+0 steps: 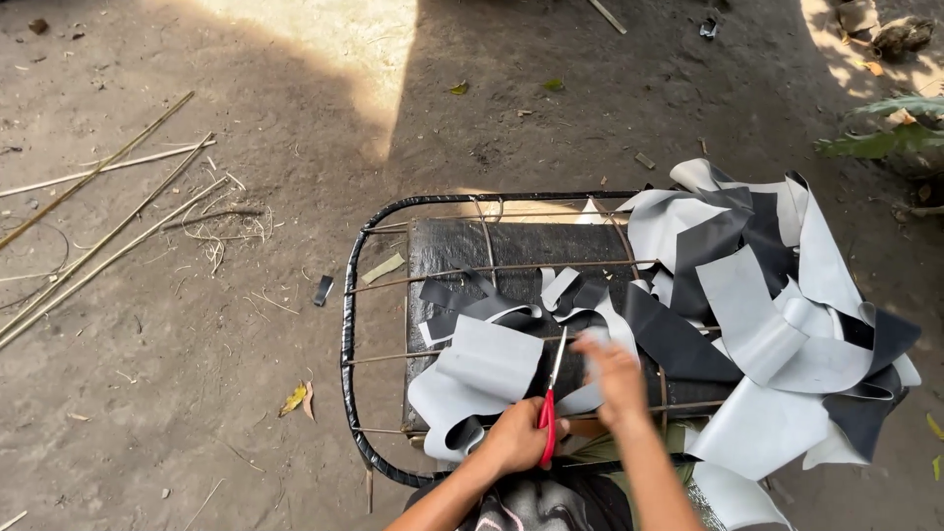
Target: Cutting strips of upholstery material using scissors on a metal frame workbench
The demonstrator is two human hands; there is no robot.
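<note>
While left hand (513, 438) holds red scissors (549, 413) | grey-black sheet scraps (777, 295) crowd metal frame (346, 324)

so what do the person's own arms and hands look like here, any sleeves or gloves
Both forearms are bare from the bottom edge of the picture up to the wrists, with no sleeves showing. The left hand and the right hand wear no gloves. No watch, ring or bracelet can be made out. The right hand is blurred, so finer detail on it cannot be told.
</note>
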